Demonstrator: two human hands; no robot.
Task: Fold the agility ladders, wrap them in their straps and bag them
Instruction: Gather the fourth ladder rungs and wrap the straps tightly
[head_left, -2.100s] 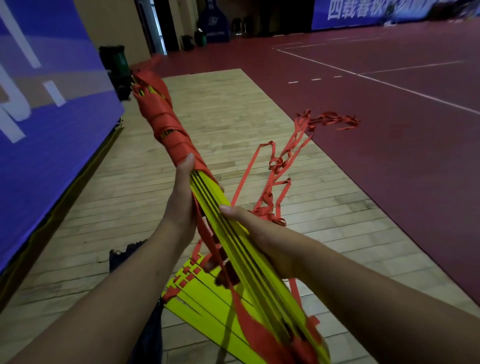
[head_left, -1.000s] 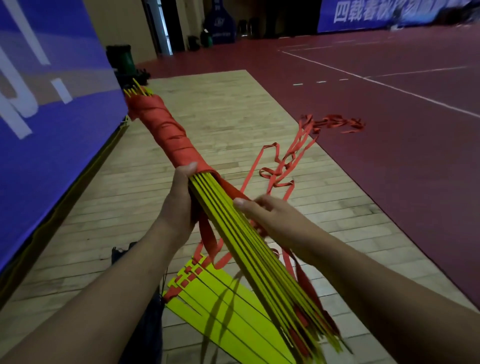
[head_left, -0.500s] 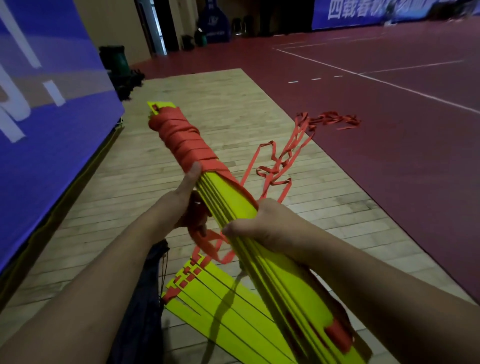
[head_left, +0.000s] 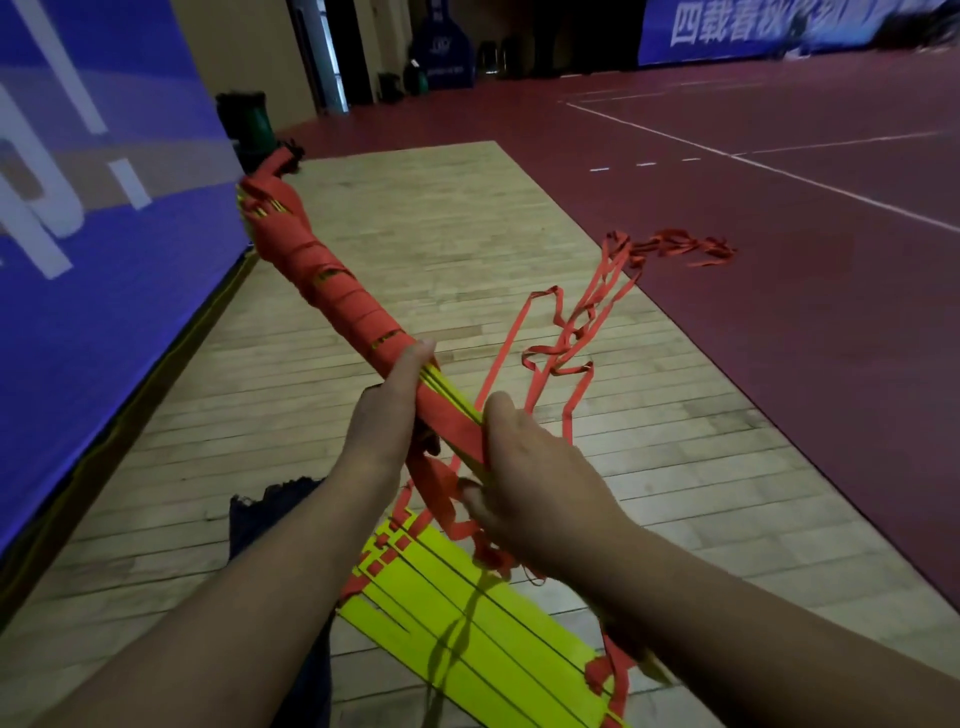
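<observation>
1. My left hand (head_left: 387, 421) gripped the half-wrapped bundle of flat yellow plastic ladder rungs (head_left: 332, 296), tilted above the pale wooden floor (head_left: 441, 234).
2. My right hand (head_left: 530, 478) clasped the red webbing strap (head_left: 444, 423) against it.

The strap (head_left: 311, 260) wound round my ladder bundle (head_left: 363, 327) is flat woven cloth webbing, matt orange and creased where turns overlap. The rungs (head_left: 451, 404) showing beneath look like thin, smooth yellow plastic, as do those of the ladder (head_left: 467, 613) on the floor, faintly glossy. The floorboards (head_left: 441, 234) are pale, worn, matt wood; the red court surface (head_left: 779, 338) looks smooth. The dark bag (head_left: 270, 514) is limp cloth.
</observation>
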